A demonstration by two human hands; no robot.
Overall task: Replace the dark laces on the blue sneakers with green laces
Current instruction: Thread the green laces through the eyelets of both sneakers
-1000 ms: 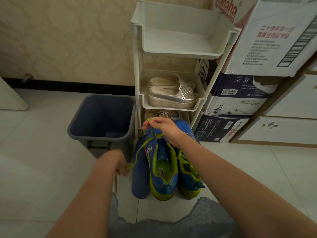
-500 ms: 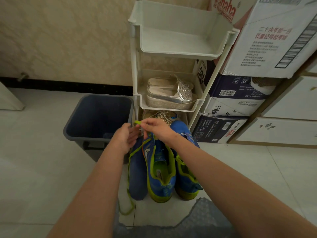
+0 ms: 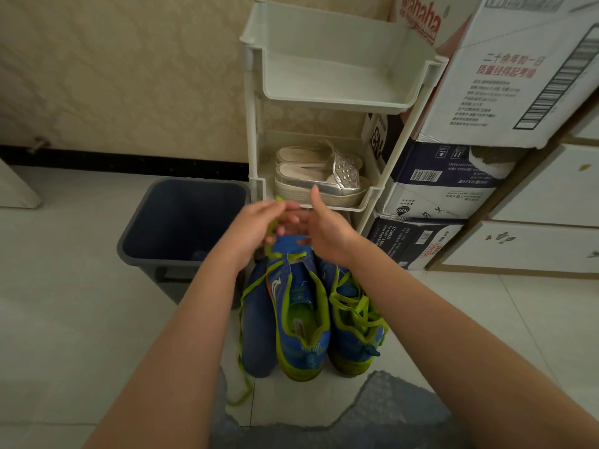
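Floor (image 3: 81, 319): pale shiny tiles with thin lines between them. Everything here stands on it.
Wall (image 3: 129, 76): cream paper with a faint pattern, at 12 o'clock. A black strip (image 3: 129, 158) runs along its bottom.
Blue sneakers (image 3: 303, 351): side by side on the floor in the middle, toes pointing to 12 o'clock. They have bright green edges.
Insole (image 3: 257, 335): a flat blue one, just beside the sneakers at their 9 o'clock.
Green lace (image 3: 240, 338): it goes through the holes near the toe of the 9 o'clock sneaker. One end trails down past the insole onto the floor. The other sneaker already has a green lace in it.
Left hand (image 3: 256, 228): above the toe. Its grip is closed, pinching the green lace.
Right hand (image 3: 327, 234): right beside the left hand, thumb sticking up. I cannot tell if its grip has the lace; the fingers are blurry.
Bin (image 3: 194, 202): dark grey, at 10 o'clock from the sneakers.
Rack (image 3: 337, 102): white plastic, at 12 o'clock. Silver shoes (image 3: 324, 186) sit on its middle shelf.
Boxes (image 3: 505, 76): a stack of cardboard ones at 2 o'clock, next to the rack.
Drawers (image 3: 544, 189): white, at 3 o'clock.
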